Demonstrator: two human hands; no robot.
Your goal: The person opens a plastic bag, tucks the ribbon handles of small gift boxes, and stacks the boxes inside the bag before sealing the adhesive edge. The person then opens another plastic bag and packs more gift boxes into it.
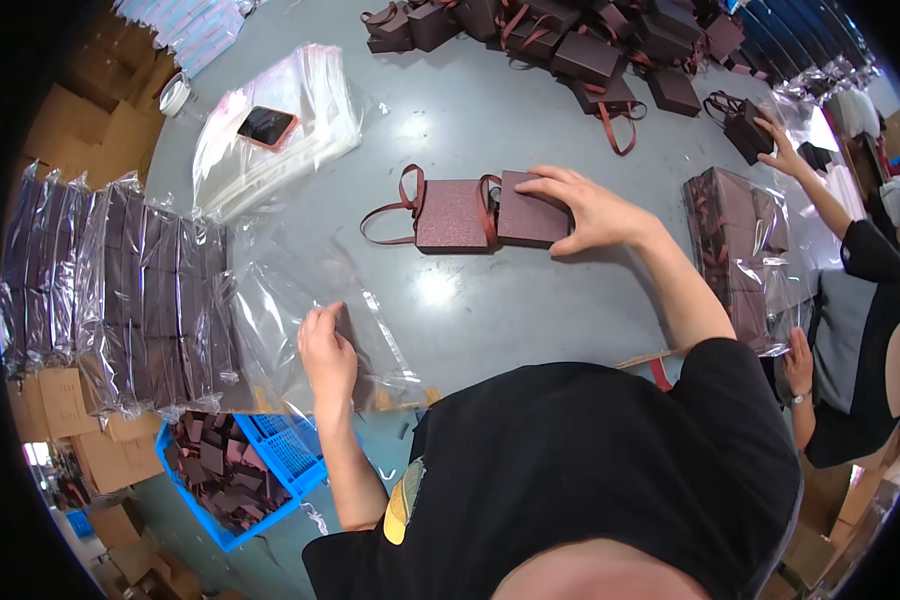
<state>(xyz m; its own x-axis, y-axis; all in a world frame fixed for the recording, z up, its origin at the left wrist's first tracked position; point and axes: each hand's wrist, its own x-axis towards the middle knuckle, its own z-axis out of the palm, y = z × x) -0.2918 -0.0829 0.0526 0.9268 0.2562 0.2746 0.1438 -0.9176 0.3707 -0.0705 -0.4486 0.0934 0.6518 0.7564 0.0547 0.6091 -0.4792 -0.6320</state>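
Observation:
On the grey table, two dark maroon boxes lie side by side: a left box (452, 215) with ribbon loops on its left, and a right box (526, 212) with ribbon where the two meet. My right hand (595, 212) grips the right box from its right end, fingers over the top and thumb at the near edge. Lower left, my left hand (327, 350) rests with bent, closed fingers on a clear plastic bag (280, 280) spread near the table's front edge. Its fingertips are partly hidden.
A heap of ribboned boxes (590, 60) covers the back. A phone (267, 127) lies on stacked plastic bags (320, 110). Wrapped packs (135, 290) stand left, above a blue crate (225, 535). At right, a co-worker's hands are near a bagged box stack (725, 230).

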